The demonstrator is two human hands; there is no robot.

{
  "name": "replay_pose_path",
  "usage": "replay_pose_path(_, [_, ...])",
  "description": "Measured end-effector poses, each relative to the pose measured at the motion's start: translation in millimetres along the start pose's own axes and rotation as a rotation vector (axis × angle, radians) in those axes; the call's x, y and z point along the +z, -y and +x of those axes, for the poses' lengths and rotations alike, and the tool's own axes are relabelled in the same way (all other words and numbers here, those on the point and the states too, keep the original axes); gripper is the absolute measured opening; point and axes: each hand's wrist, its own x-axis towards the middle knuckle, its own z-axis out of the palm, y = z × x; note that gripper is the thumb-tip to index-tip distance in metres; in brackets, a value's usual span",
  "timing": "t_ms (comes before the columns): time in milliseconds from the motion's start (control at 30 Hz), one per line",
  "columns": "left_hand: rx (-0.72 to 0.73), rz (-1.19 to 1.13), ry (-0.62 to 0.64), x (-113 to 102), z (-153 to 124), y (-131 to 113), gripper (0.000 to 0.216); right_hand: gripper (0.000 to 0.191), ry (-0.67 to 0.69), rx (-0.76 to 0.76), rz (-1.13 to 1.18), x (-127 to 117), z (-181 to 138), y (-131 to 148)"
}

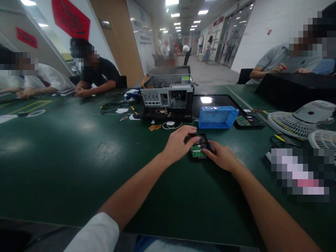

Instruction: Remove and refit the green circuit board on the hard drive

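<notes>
A hard drive [198,151] with a green circuit board, in a black frame, is in front of me on the green table. My right hand [220,155] grips its right side, thumb over the top near the board. At its upper left, my left hand [180,141] is closed, thumb and fingers curled around something dark that I cannot make out. Behind the hands a blue plastic bin [217,119] lies on its side. An opened computer case [166,98] stands to its left, with loose cables at its front.
Brown scraps [155,127] and a white cable [172,126] lie before the case. Another circuit-board device [248,121] is right of the bin. White fan grilles [288,123] lie at the right, near a pixelated item [298,173]. People sit at the left and right table sides.
</notes>
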Motion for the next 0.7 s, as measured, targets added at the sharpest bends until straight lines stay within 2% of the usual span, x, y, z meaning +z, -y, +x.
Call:
replay_pose_path(233, [-0.059, -0.066, -0.034, 2.7, -2.9, 0.9, 0.013, 0.061, -0.012, 0.009, -0.008, -1.4, -2.2, 4.3])
replay_pose_path(500, [0.024, 0.017, 0.032, -5.0, 0.1, -6.1, 0.015, 0.059, 0.000, 0.019, -0.032, -2.0, -3.6, 7.0])
replay_pose_path(700, [0.022, 0.046, 0.042, -4.9, 0.2, -4.9, 0.014, 0.060, 0.006, 0.015, -0.030, -2.4, -3.5, 6.7])
